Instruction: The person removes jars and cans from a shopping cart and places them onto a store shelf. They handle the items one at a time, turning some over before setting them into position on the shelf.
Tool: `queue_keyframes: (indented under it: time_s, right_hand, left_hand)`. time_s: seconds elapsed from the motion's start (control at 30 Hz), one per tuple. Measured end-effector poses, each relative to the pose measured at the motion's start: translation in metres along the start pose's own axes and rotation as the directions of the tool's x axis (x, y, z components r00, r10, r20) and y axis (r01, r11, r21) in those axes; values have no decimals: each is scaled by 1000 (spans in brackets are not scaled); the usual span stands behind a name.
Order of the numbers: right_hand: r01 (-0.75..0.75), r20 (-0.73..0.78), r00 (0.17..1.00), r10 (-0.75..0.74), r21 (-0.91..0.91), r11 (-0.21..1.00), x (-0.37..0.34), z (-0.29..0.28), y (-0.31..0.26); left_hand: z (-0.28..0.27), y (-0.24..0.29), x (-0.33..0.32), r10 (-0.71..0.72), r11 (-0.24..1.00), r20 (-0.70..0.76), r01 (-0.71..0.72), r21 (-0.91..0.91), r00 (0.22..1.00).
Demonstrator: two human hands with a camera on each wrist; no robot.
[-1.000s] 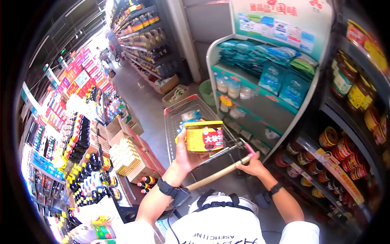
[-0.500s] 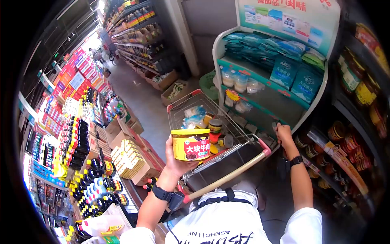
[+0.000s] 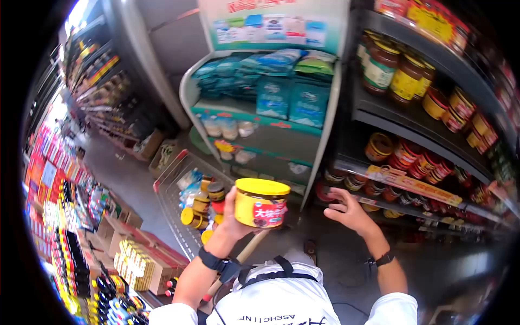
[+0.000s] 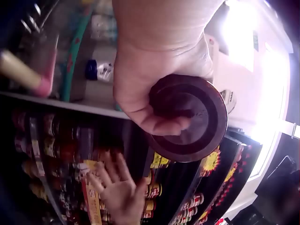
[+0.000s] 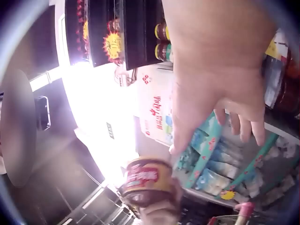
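Left hand (image 3: 232, 221) grips a yellow-lidded jar (image 3: 262, 205), near centre. Right hand (image 3: 351, 214) spread, grasping nothing, near right shelf (image 3: 392, 125). Shopping cart (image 3: 172, 215) stands left.

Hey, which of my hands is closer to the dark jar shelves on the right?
Right. Your right hand is just in front of the dark jar shelves, holding nothing. Your left hand is farther off to the left, gripping the yellow-lidded jar.
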State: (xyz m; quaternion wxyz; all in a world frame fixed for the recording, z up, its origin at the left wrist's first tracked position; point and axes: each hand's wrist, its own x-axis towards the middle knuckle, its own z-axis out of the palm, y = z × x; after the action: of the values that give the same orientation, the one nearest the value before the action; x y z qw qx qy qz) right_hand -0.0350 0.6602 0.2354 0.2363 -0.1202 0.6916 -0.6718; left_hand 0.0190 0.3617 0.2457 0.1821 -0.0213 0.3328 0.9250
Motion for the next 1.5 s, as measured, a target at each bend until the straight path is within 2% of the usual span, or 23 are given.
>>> queue_keyframes:
  time_s: [0.07, 0.1, 0.13, 0.27, 0.3, 0.37, 0.5, 0.57, 0.63, 0.7, 0.73, 0.83, 0.87, 0.93, 1.03, 1.1, 1.13, 1.23, 1.3, 1.33, 1.43, 1.47, 1.5]
  right_hand:
    - [76, -30, 997, -72, 160, 984, -6, -3, -15]
    - [78, -74, 995, -69, 125, 989, -6, -5, -22]
    - [155, -96, 985, -142, 145, 977, -1, -9, -17]
    - [274, -344, 898, -274, -51, 960, 22, -51, -9]
    - [285, -382, 875, -297, -88, 954, 30, -65, -7]
    - [335, -472, 779, -413, -243, 910, 51, -94, 0]
    - [295, -511, 705, -492, -420, 858, 85, -128, -22]
    - [308, -518, 671, -530, -456, 835, 112, -142, -5]
    - [241, -433, 727, -534, -567, 788, 130, -154, 10]
    - [189, -399, 805, -439, -529, 827, 138, -157, 14]
    - [173, -389, 830, -399, -501, 848, 142, -157, 13]
    - [309, -335, 649, -683, -705, 639, 162, -156, 36]
    - [285, -298, 529, -794, -819, 498, 165, -158, 40]
    - [256, -328, 552, -767, -809, 529, 169, -160, 42]
    - [249, -359, 609, -708, -760, 600, 162, -158, 40]
    - [291, -359, 616, -701, -723, 627, 156, -159, 34]
    - [267, -331, 482, -811, -826, 496, 159, -159, 32]
    - [198, -475, 562, -677, -718, 668, 143, -154, 14]
    - [236, -468, 560, -684, -701, 673, 144, -165, 14]
    - [243, -452, 560, -694, -712, 659, 145, -174, 16]
    - [229, -386, 559, -733, -778, 585, 149, -202, 22]
    - [139, -302, 707, -639, -827, 545, 142, -210, 20]
    - [178, -350, 687, -637, -769, 614, 133, -206, 22]
  left_hand:
    - [-11, -31, 59, -120, 976, 242, 159, -149, 963]
    - [-16, -48, 88, -152, 920, 454, 293, -259, 878]
    - [45, -54, 92, -142, 989, 12, 142, -26, 990]
    - [65, -96, 170, -122, 992, 201, 129, -18, 972]
    - [74, -99, 185, -153, 987, 121, 158, -31, 981]
    - [87, -95, 212, -168, 975, 16, 164, 150, 986]
    - [79, -95, 269, 63, 885, -25, -44, 463, 998]
    - [79, -89, 285, 100, 789, -93, -22, 614, 991]
    - [70, -85, 299, 118, 690, -163, 37, 723, 980]
    - [61, -78, 313, 114, 595, -238, 126, 794, 964]
    - [62, -74, 318, 160, 594, -186, 56, 803, 969]
    - [61, -84, 321, 219, 604, -93, -60, 795, 971]
    - [56, -84, 327, 205, 605, -83, -60, 794, 975]
    - [58, -78, 332, 128, 611, -119, 16, 791, 985]
    - [50, -82, 330, 181, 462, 89, -164, 871, 979]
    - [54, -82, 326, 226, 499, 135, -234, 834, 965]
    - [69, -80, 320, 264, 510, 152, -272, 816, 952]
    - [84, -76, 320, 272, 584, 160, -295, 756, 949]
    - [100, -75, 327, 241, 666, 148, -274, 694, 959]
    - [104, -79, 336, 297, 664, 170, -331, 671, 940]
    - [120, -91, 355, 321, 633, 83, -279, 722, 943]
    - [110, -98, 372, 289, 613, 129, -287, 736, 949]
    - [111, -101, 375, 238, 611, 95, -225, 759, 967]
